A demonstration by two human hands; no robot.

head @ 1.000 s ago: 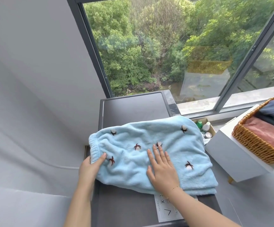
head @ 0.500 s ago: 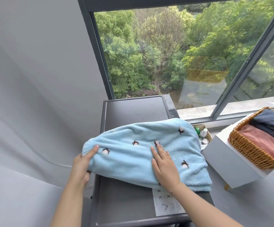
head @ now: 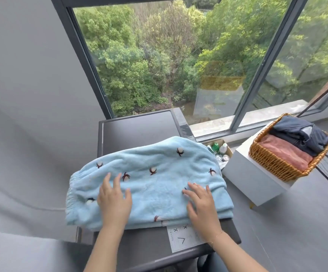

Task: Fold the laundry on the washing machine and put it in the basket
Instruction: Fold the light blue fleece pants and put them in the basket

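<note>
Fluffy light-blue fleece pants (head: 155, 181) with little dark bows lie across the dark washing machine (head: 139, 130), and the left hand (head: 115, 203), which was holding the waistband edge a moment ago, now lies flat on top with fingers spread, while the right hand (head: 201, 203) has slid nearer the right end and presses down flat too. To the right, well apart, a wicker basket (head: 273, 163) sits on a white box (head: 257, 185) and holds a folded pink cloth (head: 286, 154) and a dark blue one (head: 298, 134). Between machine and box, a cardboard box of small bottles (head: 220, 149) peeks out behind the pants, and a white sticker (head: 182, 240) shows on the machine's front edge.
</note>
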